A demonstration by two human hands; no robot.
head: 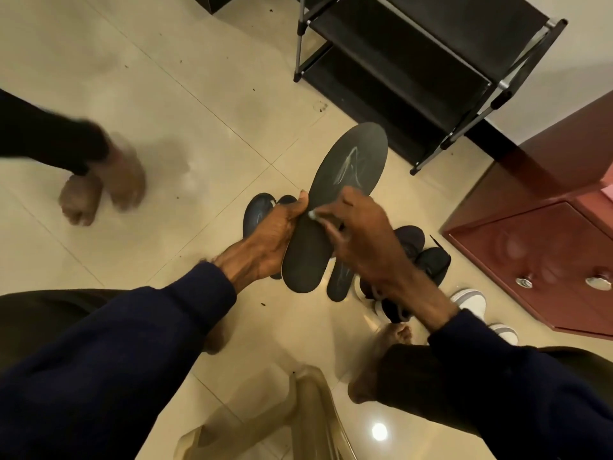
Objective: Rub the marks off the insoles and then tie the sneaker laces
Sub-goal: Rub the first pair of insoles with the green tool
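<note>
Left hand (268, 234) fingers grasp the dark insole (308, 257) at mid-length. Right hand (361, 234) fingers pinch a small white piece (312, 213) against its surface.

The floor (185, 94) is glossy beige tile with thin grout lines and a few dark specks. Near the middle a dark sneaker (257, 210) stands on it. To its right, a dark insole (340, 280) with pale marks lies just beside more dark sneakers (431, 260), and white sneakers (471, 302) sit by the red cabinet (537, 254). A black shoe rack (414, 61) stands at the far side, and another person's bare feet (99, 190), blurred, rest on the tiles at the left.
</note>
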